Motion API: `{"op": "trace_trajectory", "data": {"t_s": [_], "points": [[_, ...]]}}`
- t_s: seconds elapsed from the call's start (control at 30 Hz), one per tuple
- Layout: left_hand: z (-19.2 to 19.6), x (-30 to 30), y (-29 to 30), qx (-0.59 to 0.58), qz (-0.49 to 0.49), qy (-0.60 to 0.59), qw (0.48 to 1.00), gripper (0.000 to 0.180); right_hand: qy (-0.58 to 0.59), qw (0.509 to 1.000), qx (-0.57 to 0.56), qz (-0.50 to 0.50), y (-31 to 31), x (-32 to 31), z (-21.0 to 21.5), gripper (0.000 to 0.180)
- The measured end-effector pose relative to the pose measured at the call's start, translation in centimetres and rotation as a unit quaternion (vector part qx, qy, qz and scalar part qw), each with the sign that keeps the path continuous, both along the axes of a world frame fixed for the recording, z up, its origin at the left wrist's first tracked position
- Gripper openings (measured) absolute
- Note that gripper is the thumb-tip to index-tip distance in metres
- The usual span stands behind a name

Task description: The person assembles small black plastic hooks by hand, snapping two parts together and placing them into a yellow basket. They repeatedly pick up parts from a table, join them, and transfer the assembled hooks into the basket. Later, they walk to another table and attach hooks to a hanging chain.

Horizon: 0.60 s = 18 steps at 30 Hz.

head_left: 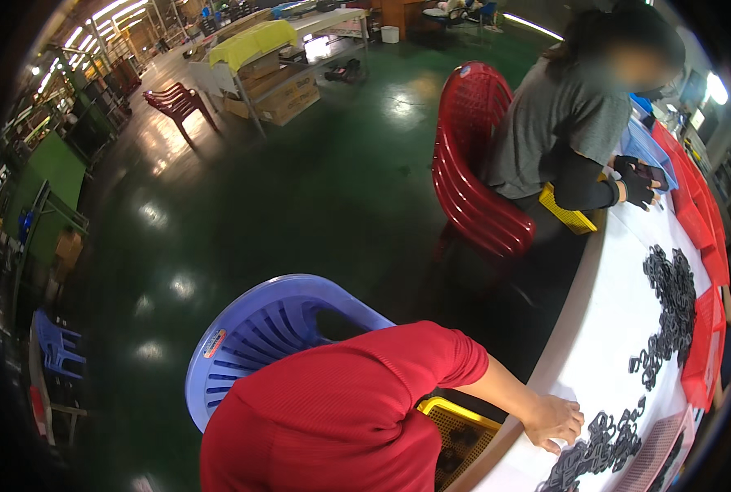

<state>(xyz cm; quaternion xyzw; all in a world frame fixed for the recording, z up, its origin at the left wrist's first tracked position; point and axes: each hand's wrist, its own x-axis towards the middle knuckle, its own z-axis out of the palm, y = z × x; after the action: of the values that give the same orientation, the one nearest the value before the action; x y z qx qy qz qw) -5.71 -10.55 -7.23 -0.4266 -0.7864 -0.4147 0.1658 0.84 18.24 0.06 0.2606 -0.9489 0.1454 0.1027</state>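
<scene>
Neither of my hands shows in the head view. A co-worker in a red shirt (341,410) sits in front of me on a blue plastic chair (259,336). That person's bare hand (552,420) rests on the white table (603,328), touching a heap of small black plastic parts (599,447). More black parts (673,303) lie in a long pile farther along the table. A second person in a grey shirt (554,131) sits on stacked red chairs (472,164), gloved hands (637,184) at the table.
Yellow mesh baskets sit under the table edge beside each person (456,435) (569,215). Red trays (701,221) line the table's far side. A shiny green floor (300,180) stretches left, with a workbench (267,57) and stacked chairs (177,102) at the back.
</scene>
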Motion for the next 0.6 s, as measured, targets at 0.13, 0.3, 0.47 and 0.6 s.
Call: {"op": "trace_trajectory", "data": {"t_s": [0.13,0.3,0.47,0.6], "points": [[-0.1,0.1,-0.1,0.009,0.006,0.02,1.0,0.03,0.026,0.998,-0.033,0.038,-1.3,2.6,0.0,0.05],[-0.1,0.3,-0.1,0.034,0.01,0.031,0.999,0.029,0.144,0.988,-0.018,0.046,-5.9,6.8,0.4,0.027],[0.3,0.8,0.1,0.038,0.029,0.048,0.998,0.03,0.228,0.969,-0.027,0.091,-5.6,8.0,1.1,0.019],[0.6,0.4,-0.5,0.056,-0.021,0.047,0.997,0.028,0.221,0.971,-0.016,0.088,-2.3,7.4,-0.5,0.024]]}}
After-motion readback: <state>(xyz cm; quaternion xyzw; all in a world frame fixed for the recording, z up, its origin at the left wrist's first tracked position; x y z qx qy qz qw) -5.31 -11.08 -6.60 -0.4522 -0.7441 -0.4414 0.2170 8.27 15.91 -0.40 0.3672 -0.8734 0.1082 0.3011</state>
